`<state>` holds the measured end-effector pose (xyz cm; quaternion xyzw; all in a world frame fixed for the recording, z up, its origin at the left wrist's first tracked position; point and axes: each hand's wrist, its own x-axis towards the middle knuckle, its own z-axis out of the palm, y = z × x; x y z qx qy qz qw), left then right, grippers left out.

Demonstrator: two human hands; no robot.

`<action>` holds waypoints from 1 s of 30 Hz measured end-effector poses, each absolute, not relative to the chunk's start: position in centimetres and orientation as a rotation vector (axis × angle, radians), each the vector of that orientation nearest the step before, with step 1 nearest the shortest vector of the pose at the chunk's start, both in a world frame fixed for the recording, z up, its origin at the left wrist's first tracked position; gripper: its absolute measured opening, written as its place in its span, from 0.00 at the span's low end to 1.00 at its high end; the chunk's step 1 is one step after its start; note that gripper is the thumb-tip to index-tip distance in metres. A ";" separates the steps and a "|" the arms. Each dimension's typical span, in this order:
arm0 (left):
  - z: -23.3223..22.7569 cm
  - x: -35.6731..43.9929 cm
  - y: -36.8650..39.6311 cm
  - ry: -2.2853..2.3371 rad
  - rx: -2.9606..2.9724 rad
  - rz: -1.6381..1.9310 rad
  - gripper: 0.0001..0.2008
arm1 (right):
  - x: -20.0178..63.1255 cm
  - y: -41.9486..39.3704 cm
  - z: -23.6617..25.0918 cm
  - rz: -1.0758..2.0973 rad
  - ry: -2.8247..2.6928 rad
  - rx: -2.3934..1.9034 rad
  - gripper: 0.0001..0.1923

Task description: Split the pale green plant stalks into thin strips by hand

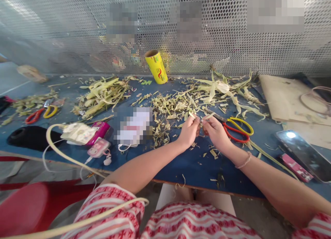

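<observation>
Close together over the middle of the blue table, my left hand and my right hand pinch a small pale leaf strip between their fingertips. Its ends stick out above both hands, while the middle is hidden by the fingers. Just right of my right hand lie scissors with one red and one yellow handle, their blades partly behind that hand. Dry cut plant scraps are heaped behind and to the left of my hands.
Long husk-like leaves lie at the back right, and a leaf bundle at the back left. A yellow tube stands by the mesh panel. A phone is at right; other scissors and a magenta box at left.
</observation>
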<state>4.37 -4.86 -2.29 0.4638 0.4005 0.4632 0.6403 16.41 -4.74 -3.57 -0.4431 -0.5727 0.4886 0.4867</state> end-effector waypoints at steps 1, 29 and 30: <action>-2.4 4.3 -4.8 0.929 1.085 1.053 0.19 | 16.4 -4.7 -3.6 1.188 -1.393 -1.077 0.12; -2.0 3.2 -5.0 0.735 1.274 0.996 0.14 | 17.8 -4.5 -3.5 1.261 -1.238 -1.048 0.16; -2.0 3.2 -4.8 0.738 1.250 0.991 0.13 | 17.8 -4.5 -3.5 1.252 -1.224 -1.041 0.16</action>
